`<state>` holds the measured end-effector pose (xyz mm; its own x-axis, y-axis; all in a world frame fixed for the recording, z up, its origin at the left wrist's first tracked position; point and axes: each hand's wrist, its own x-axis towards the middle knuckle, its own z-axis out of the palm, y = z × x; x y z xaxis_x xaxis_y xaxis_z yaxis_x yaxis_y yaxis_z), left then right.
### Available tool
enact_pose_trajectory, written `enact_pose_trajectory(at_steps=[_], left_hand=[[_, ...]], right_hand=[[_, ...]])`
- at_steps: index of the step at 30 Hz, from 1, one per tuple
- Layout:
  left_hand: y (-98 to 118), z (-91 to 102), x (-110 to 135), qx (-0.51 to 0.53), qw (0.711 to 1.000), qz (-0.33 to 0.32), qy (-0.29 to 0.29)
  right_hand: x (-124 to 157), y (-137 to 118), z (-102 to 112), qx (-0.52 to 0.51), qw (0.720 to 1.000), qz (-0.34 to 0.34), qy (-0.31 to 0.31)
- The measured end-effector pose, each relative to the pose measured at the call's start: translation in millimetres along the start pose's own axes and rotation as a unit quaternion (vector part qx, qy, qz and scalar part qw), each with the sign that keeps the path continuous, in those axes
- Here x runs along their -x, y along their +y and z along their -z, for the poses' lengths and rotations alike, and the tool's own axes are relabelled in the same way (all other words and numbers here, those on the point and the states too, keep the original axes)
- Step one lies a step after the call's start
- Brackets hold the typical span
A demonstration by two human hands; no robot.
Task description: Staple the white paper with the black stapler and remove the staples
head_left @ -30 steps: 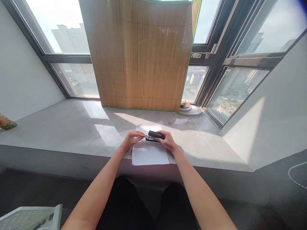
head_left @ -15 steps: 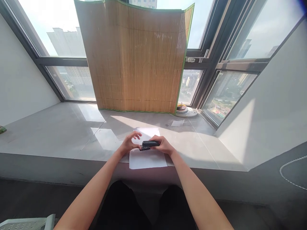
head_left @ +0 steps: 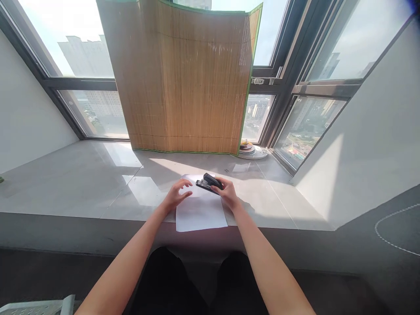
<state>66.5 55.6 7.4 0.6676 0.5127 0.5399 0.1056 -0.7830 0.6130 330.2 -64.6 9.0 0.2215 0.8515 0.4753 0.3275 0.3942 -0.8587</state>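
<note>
A white sheet of paper [head_left: 201, 211] lies at the near edge of a grey stone window ledge [head_left: 82, 179]. My right hand [head_left: 226, 192] grips a black stapler [head_left: 208, 182] and holds it over the far end of the sheet, its jaw pointing left. My left hand [head_left: 175, 195] rests at the sheet's left edge with fingers spread apart, holding nothing, a short way from the stapler's tip.
A bamboo screen [head_left: 187, 78] stands upright at the back of the ledge against the windows. A small paper slip [head_left: 241, 167] and stacked plates [head_left: 251, 149] lie at the back right. A white perforated basket corner [head_left: 36, 305] shows at bottom left.
My left hand let go of the stapler's front and opened. My right hand carried the stapler further away, to the sheet's far end. The camera shifted slightly.
</note>
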Motion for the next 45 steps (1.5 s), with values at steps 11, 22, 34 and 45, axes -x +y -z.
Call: enact_pose_trajectory(at_steps=[11, 22, 34, 45], left_hand=[[15.1, -68.1, -59.5, -0.194, 0.973, 0.112, -0.055], [7.3, -81.5, -46.8, -0.212, 0.965, 0.095, -0.119], [-5.5, -82.7, -85.3, -0.276, 0.945, 0.128, -0.124], [-1.0, -76.3, -77.6, -0.230, 0.970, 0.050, -0.062]], right_hand=[[-3.9, 45.1, 29.6, 0.205, 0.942, -0.067, 0.256], [-30.9, 59.0, 39.7, 0.318, 0.933, -0.047, 0.164], [-34.0, 67.5, 43.0, 0.306, 0.939, 0.021, 0.152], [-35.5, 59.3, 42.7, 0.285, 0.945, -0.020, 0.162]])
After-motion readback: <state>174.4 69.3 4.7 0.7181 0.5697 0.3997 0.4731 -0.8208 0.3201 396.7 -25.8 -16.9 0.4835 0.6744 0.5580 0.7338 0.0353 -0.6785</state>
